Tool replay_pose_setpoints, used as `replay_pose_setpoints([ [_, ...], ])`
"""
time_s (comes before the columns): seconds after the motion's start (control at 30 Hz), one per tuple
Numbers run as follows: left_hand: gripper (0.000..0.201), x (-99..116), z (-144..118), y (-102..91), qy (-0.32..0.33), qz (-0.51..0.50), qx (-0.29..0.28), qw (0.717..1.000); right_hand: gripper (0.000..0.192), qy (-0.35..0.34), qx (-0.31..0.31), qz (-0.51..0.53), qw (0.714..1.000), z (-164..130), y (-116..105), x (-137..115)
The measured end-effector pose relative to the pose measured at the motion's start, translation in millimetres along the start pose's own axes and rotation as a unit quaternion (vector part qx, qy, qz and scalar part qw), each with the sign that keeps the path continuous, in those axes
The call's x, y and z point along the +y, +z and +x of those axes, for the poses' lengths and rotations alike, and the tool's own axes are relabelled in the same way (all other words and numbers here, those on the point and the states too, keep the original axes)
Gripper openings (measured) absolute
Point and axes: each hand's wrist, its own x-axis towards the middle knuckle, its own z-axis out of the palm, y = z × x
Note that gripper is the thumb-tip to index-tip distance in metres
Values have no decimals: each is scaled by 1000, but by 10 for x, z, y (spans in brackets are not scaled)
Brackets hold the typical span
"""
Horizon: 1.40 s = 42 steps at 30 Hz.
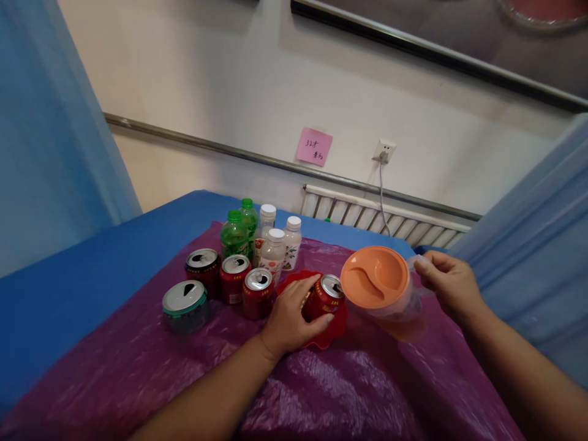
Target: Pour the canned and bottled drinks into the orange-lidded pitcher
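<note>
My left hand (296,315) is wrapped round an opened red drink can (325,300), which stands tilted on a red scalloped dish (331,334). In my right hand (448,282) is the handle of a translucent pitcher with an orange lid (375,277). The pitcher leans toward the can, its lid edge close beside the can's top; the frame does not show whether liquid is flowing. Left of my left hand stand two more red cans, the nearer one (258,295) and another (235,282), both with opened tops.
A dark-red can (203,272) and a clear can with a teal rim (185,306) stand at the left. Behind are green bottles (234,236) and white-capped bottles (292,242). Purple plastic sheeting (206,373) covers part of the blue surface (92,275); a radiator (349,214) lies beyond.
</note>
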Motion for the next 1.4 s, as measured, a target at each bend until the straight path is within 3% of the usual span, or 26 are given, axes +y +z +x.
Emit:
replay_pose_setpoints([
  [1.4, 68, 2, -11, -19, 10, -2, 11, 1000, 44, 22, 7, 34, 999, 6, 15, 1],
])
